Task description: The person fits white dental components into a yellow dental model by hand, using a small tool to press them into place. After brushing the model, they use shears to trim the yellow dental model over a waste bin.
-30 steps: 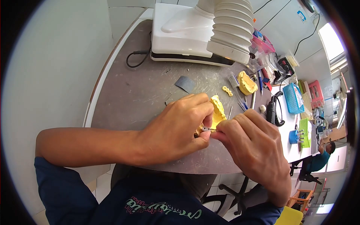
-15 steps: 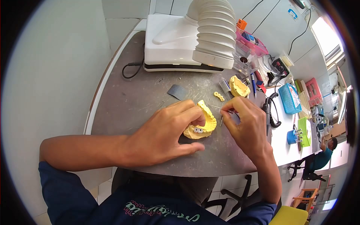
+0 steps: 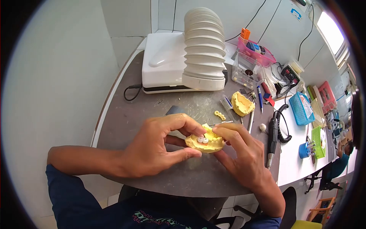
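A yellow plaster dental model is held between both hands, tilted above the grey worktop. My left hand grips its left side, thumb low on the near edge and fingers over the top. From the right, my right hand closes on the other end, with fingers on top and thumb beneath. Two white tooth crowns sit side by side on the model's near side. Just beyond the fingers lies a thin metal instrument, and past it a small yellow bridge-like piece.
A second dental model stands beside a brush. A white extraction unit with a ribbed hose occupies the back. To the right lie a black handpiece with coiled cord, blue basket and blue bur holder. A person sits far right.
My right hand has let go of the thin metal instrument and moved left onto the dental model. Both hands now hold the model, which has been lifted and turned. The view has shifted slightly.
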Demonstrator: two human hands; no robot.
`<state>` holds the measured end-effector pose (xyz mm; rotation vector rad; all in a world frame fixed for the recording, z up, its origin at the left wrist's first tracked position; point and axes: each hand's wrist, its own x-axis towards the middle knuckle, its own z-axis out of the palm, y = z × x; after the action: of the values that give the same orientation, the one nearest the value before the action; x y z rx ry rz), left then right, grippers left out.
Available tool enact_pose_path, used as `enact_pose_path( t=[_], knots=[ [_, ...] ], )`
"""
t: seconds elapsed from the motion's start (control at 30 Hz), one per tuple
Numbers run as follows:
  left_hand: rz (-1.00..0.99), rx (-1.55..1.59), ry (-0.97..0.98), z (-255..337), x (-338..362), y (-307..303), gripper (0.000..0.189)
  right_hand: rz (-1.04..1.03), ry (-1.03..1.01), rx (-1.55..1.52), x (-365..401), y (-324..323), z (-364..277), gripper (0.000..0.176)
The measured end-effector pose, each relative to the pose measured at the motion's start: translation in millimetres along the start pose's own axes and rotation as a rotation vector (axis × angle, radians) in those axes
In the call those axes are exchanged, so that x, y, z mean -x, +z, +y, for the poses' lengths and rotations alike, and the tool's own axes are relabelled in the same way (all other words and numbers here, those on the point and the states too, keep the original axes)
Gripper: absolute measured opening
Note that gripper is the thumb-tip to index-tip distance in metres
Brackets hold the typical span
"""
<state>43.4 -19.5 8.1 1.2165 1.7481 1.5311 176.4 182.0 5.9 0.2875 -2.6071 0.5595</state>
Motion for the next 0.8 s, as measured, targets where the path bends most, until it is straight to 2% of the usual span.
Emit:
enact_pose_path(
  t=[0.1, 0.17, 0.3, 0.8],
  knots=[
    [-0.059, 0.033, -0.009, 3.5, -11.1, 0.2, 0.037, 0.041, 0.030, -0.002, 2.3, -4.5, 0.1, 0.047],
    [-0.071, -0.032, 0.131, 4.1, -20.0, 0.1, 0.043, 0.070, 0.027, -0.002, 2.8, -6.1, 2.1, 0.047],
    [-0.080, 0.006, 0.209, -10.3, -26.7, 1.0, 0.045, 0.103, 0.040, -0.016, 2.3, -6.5, 4.3, 0.049],
    [-0.092, -0.112, 0.361, -15.9, -26.8, -0.8, 0.034, 0.001, 0.151, -0.127, 6.5, -4.2, 3.7, 0.046]
  ],
)
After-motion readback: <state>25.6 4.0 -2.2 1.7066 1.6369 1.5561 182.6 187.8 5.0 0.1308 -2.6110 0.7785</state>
